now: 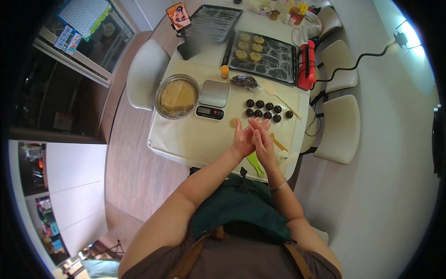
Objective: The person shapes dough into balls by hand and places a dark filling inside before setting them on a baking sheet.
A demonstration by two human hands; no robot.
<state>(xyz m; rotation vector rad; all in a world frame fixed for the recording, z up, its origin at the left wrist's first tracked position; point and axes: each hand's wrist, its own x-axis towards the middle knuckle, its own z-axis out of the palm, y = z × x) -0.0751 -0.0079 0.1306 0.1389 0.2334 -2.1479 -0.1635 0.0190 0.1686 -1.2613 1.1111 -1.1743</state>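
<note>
My left hand (243, 138) is turned palm up, its fingers stretched out and its skin shiny. My right hand (263, 138) lies across it, fingers over the left palm. A small piece of tan dough (254, 140) shows between the two, mostly hidden by the right fingers. Just beyond my left thumb a pale dough ball (234, 122) rests on the mat. Several dark filling balls (259, 104) stand in two rough rows past my fingertips. Beneath my wrists lies a lime-green utensil (256, 164), and a yellow-brown utensil (278, 142) is to the right of my right hand.
Left of the digital kitchen scale (215, 94) stands a film-covered bowl (158, 101) of dough. A bagged dark mass (244, 81), an orange-capped jar (224, 72) and a pale spatula (284, 101) lie beyond. Farther back are a baking tray (278, 71) with molded pastries (256, 57) and a phone stand (186, 48).
</note>
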